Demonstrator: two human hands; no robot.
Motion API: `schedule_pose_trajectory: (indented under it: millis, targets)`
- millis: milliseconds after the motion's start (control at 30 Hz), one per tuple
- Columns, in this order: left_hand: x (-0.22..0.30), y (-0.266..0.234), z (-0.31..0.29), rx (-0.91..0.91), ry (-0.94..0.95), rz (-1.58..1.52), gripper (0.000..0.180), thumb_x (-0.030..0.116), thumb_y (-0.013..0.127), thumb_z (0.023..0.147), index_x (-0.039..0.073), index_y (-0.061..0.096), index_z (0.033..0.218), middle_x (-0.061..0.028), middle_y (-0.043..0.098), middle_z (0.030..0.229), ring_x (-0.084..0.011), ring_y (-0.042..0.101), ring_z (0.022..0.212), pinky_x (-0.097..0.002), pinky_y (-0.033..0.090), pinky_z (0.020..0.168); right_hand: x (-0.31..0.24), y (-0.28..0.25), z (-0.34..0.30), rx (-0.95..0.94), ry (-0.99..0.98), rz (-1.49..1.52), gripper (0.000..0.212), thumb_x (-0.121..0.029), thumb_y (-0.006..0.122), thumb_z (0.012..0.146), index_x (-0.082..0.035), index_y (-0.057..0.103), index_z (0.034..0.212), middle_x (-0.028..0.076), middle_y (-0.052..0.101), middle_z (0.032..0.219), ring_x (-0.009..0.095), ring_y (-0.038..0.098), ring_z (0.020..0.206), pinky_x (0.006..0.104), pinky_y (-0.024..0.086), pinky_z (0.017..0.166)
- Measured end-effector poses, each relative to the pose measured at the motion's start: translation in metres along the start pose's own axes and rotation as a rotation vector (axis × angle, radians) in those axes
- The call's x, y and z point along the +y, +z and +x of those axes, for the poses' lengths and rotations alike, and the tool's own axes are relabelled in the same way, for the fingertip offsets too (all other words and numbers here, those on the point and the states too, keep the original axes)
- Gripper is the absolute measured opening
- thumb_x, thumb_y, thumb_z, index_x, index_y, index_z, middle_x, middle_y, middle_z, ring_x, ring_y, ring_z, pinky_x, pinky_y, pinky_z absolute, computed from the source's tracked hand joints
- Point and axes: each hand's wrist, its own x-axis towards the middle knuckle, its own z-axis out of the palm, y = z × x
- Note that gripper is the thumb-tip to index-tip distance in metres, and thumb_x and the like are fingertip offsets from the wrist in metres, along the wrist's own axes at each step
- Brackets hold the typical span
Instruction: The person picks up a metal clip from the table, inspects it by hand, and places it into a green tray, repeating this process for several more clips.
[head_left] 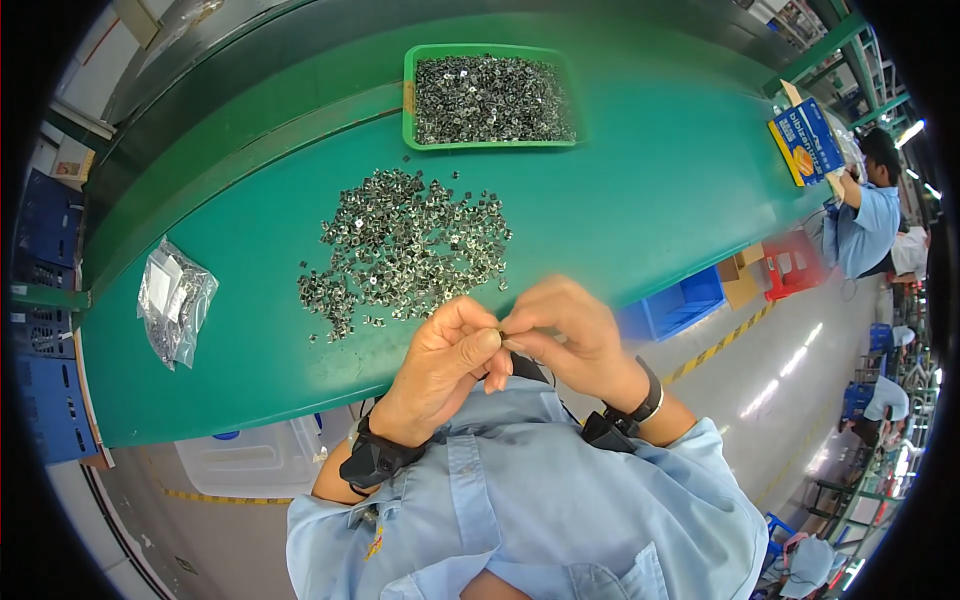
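Both hands meet at the table's front edge, fingertips pinched together on one tiny dark part (502, 336). My left hand (452, 350) grips it between thumb and forefinger. From the other side, my right hand (565, 330) pinches it with thumb and forefinger too; the fingers cover most of it. Just beyond the hands, a loose heap of small shiny metal parts (410, 245), silver and black, spreads over the green tabletop (640, 190). Farther back stands a green tray (410, 128) filled with many similar parts.
A clear plastic bag of parts (175, 305) with a white label lies at the left. At the far right end sits a blue and yellow box (805, 140), near a person in light blue (865, 225). Blue (685, 300) and red bins (793, 265) stand beyond the right edge.
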Motion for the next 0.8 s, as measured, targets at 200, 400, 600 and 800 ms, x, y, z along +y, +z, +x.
schedule_pose_trajectory:
  millis: [200,400,600,800]
  targets:
    - [0.002,-0.001,0.001,0.01,0.004,0.1,0.013,0.017,0.056,0.091,0.005,0.051,0.092,-0.0092,0.062,0.075,-0.0154,0.058,0.06,-0.0271,0.044,0.053,0.003,-0.003,0.001,-0.003,-0.077,-0.142,0.018,0.0,0.069,0.073,-0.006,0.063,0.089,0.006,0.059,0.085,0.021,0.057,0.075,0.0306,0.045,0.062]
    - [0.006,0.008,-0.001,0.006,-0.007,-0.033,0.014,0.018,0.054,0.092,0.004,0.051,0.093,-0.0092,0.061,0.075,-0.0157,0.056,0.059,-0.0278,0.045,0.054,0.004,-0.001,0.001,0.033,-0.085,-0.083,0.018,0.001,0.069,0.073,-0.005,0.062,0.089,0.007,0.059,0.084,0.021,0.057,0.073,0.0304,0.045,0.06]
    - [0.003,0.003,-0.002,0.007,-0.02,-0.084,0.017,0.023,0.053,0.092,0.008,0.05,0.096,-0.0085,0.057,0.065,-0.0182,0.052,0.052,-0.0318,0.041,0.049,0.003,0.001,0.003,0.001,-0.075,-0.053,0.016,0.0,0.069,0.073,-0.005,0.062,0.087,0.007,0.06,0.083,0.021,0.059,0.073,0.0301,0.047,0.06]
    - [0.008,0.001,-0.001,-0.034,-0.023,-0.027,0.018,0.023,0.055,0.091,0.006,0.049,0.092,-0.0076,0.058,0.067,-0.0176,0.054,0.054,-0.03,0.042,0.049,0.003,0.002,0.004,-0.019,-0.069,-0.062,0.015,0.0,0.069,0.073,-0.005,0.062,0.085,0.007,0.061,0.082,0.021,0.06,0.073,0.0297,0.047,0.06]
